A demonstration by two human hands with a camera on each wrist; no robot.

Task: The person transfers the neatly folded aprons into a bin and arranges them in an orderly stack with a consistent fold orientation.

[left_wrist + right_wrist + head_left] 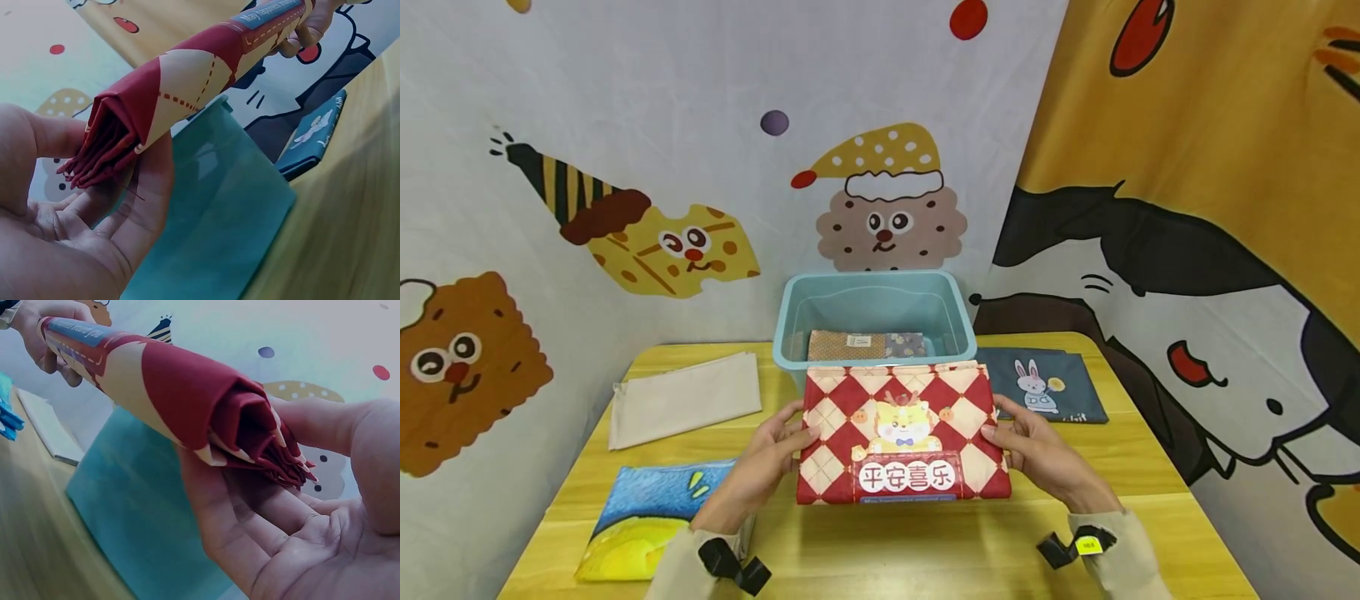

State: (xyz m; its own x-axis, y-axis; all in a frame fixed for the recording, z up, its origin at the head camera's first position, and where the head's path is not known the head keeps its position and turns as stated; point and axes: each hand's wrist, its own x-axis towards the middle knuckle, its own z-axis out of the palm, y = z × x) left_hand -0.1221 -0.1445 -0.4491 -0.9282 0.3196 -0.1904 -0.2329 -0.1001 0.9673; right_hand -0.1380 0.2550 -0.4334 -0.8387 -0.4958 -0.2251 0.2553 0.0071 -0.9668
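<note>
Held up by both hands is a folded red-and-cream checked cloth (904, 417) with a cartoon animal and white characters on its front. My left hand (762, 467) pinches its left end, thumb on the front and fingers behind. The right hand (1045, 454) grips the opposite end the same way. In the left wrist view, the folded layers of the cloth (119, 131) show at its end, between thumb and fingers. The right wrist view shows the cloth (187, 394) raised in front of a light blue plastic bin (137, 506).
Behind the cloth stands the bin (781, 333), with a brown dotted cloth (831, 345) and a floral cloth (904, 344) inside. A cream folded cloth (688, 400) and a blue-yellow one (647, 517) lie left; a dark rabbit-print cloth (1078, 383) lies right.
</note>
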